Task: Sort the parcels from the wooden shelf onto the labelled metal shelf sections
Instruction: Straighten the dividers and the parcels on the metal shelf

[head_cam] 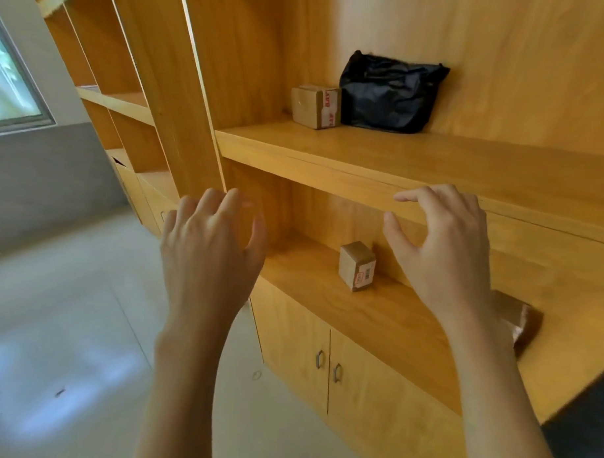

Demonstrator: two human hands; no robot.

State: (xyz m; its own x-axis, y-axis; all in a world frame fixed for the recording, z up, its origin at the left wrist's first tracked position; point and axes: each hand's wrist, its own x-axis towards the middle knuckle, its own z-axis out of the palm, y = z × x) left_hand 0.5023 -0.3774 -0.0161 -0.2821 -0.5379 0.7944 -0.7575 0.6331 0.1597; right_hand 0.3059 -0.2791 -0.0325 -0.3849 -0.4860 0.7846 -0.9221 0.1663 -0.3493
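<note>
Reaching toward the yellow wooden shelf unit (376, 151), both hands are raised and hold nothing. Left hand (208, 245): fingers loosely curled, relaxed, in front of the upright post. Right hand (441, 244): fingers spread, thumb apart, hovering just right of the small brown cardboard cube parcel with a barcode label (357, 266) on the lower board; no contact visible.

Other parcels: a taped brown cardboard box (316, 106) and a crumpled black plastic mailer bag (391, 92), touching side by side at the far back of the upper board; a flat brown taped parcel (523, 324) near the lower board's front edge, partly hidden by the right forearm. Metal shelf sections not in view.

Risks (judgement): the upper board's front edge overhangs the right hand's knuckles, so a quick lift could knock them. The forearm lies close to the flat parcel and could sweep it off the edge.

Room: open board left of the cube; open floor to the left.
</note>
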